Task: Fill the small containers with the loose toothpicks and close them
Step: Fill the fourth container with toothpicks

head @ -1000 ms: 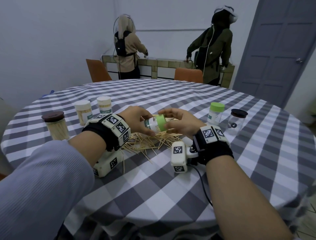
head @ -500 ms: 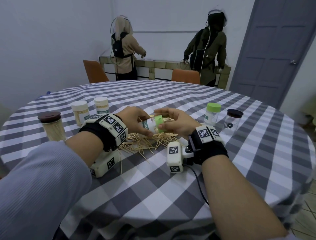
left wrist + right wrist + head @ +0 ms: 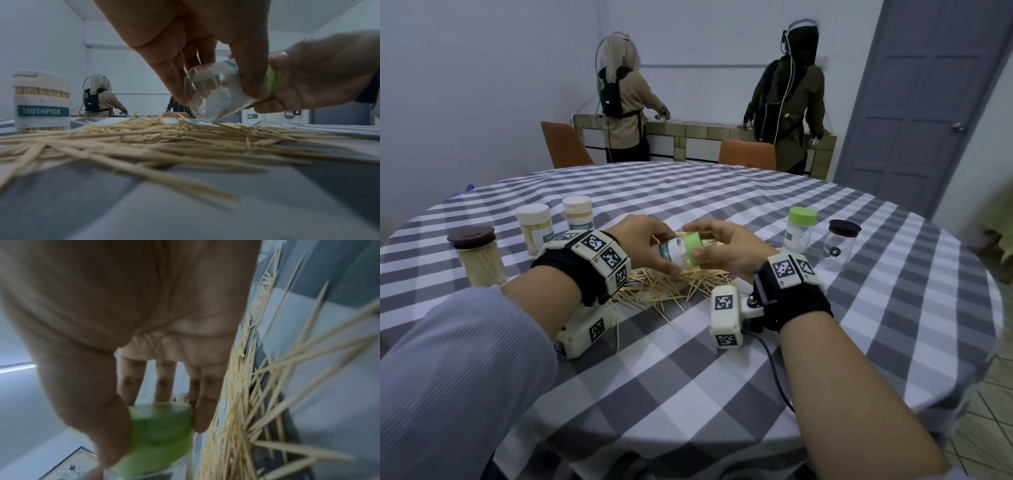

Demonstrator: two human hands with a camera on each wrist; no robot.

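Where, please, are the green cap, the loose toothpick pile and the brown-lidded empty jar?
green cap (image 3: 693, 248), head view, its side.
loose toothpick pile (image 3: 164, 139), left wrist view, its middle.
brown-lidded empty jar (image 3: 839, 251), head view, its glass wall.

Beyond the round desk (image 3: 893, 308) with its grey-and-white checked cloth, two orange chairs (image 3: 565, 145) stand near a tiled counter (image 3: 705, 135) where two people (image 3: 619, 99) face away, beside a closed grey door (image 3: 928, 102).

Green-lidded jar (image 3: 677, 253) between both hands
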